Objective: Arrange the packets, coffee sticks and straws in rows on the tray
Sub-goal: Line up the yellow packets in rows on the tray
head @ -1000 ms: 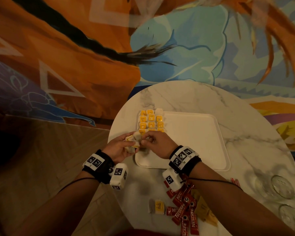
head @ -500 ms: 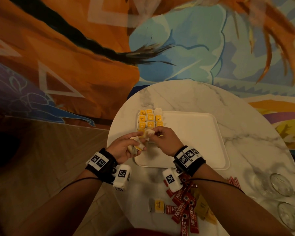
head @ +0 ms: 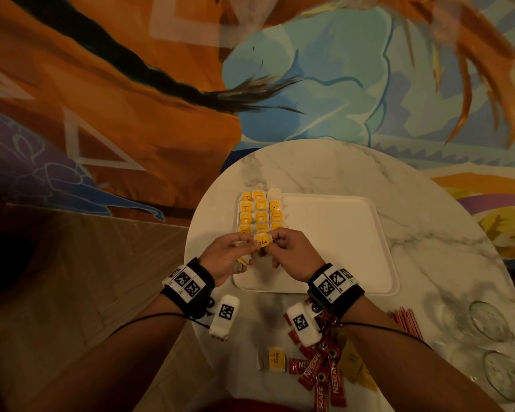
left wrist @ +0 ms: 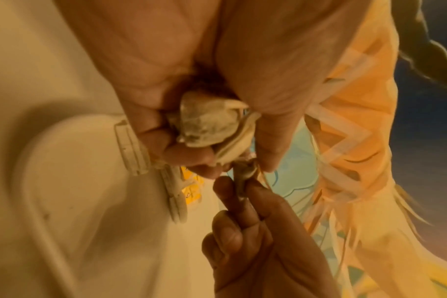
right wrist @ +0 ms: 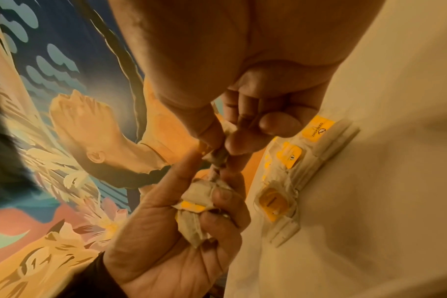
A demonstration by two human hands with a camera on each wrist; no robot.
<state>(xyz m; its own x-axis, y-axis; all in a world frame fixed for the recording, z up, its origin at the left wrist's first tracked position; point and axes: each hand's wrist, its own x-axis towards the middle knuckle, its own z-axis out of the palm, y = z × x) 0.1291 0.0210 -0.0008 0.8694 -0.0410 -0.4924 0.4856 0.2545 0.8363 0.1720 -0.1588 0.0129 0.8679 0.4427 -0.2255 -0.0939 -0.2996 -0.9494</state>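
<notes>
Tea packets with yellow tags [head: 260, 215] lie in three rows at the left end of the white tray [head: 333, 239]. My left hand [head: 249, 249] hovers over the tray's near left corner and grips a small bunch of tea packets [left wrist: 207, 125], seen also from the right wrist as the bunch [right wrist: 195, 213]. My right hand [head: 272, 238] meets it and pinches one tea packet [head: 262, 241], whose yellow tag faces up, just below the rows. That packet still touches the left hand's fingers [right wrist: 225, 193]. Red coffee sticks [head: 321, 376] and red straws [head: 405, 319] lie on the table.
The tray sits on a round marble table [head: 324, 168]. A loose tea packet [head: 275, 358] and brown packets [head: 353, 364] lie near the front edge by the coffee sticks. Two clear glasses [head: 488, 322] stand at the right. A painted mural rises behind the table.
Both hands moved up from the tray's near left corner toward the rows. The right hand drew one tea packet out of the left hand's bunch, and its yellow tag now shows.
</notes>
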